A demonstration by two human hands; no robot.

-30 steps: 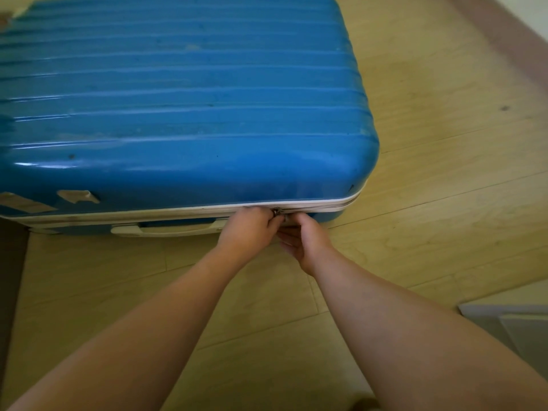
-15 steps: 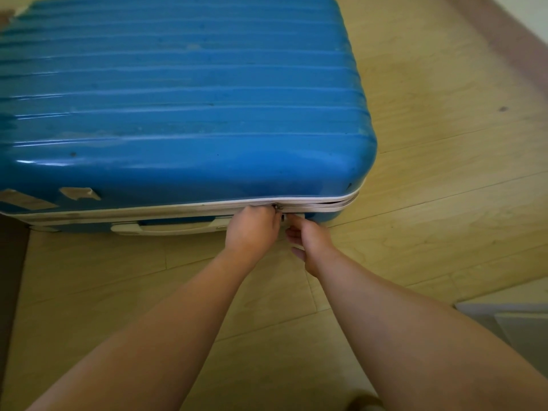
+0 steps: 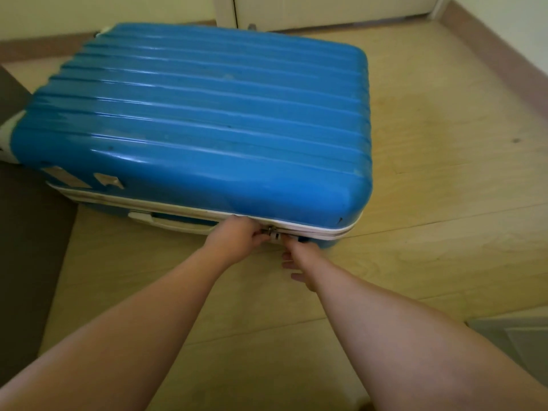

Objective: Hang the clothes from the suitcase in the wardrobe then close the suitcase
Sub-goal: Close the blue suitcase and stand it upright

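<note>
Zipper pull (image 3: 269, 231) sits pinched in left hand (image 3: 237, 243); right hand (image 3: 299, 259) touches suitcase (image 3: 207, 129), grip unclear.

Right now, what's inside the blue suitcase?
Nothing inside shows: the blue suitcase lies shut on the floor, lid down on the white zip band. Left hand pinches the zipper pull; right hand is at the seam beside it. Contents are covered by the shell.

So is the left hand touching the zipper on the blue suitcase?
Touching. The head view shows the left hand pinching the metal zipper pull on the front seam of the blue suitcase, with no gap between them.
</note>
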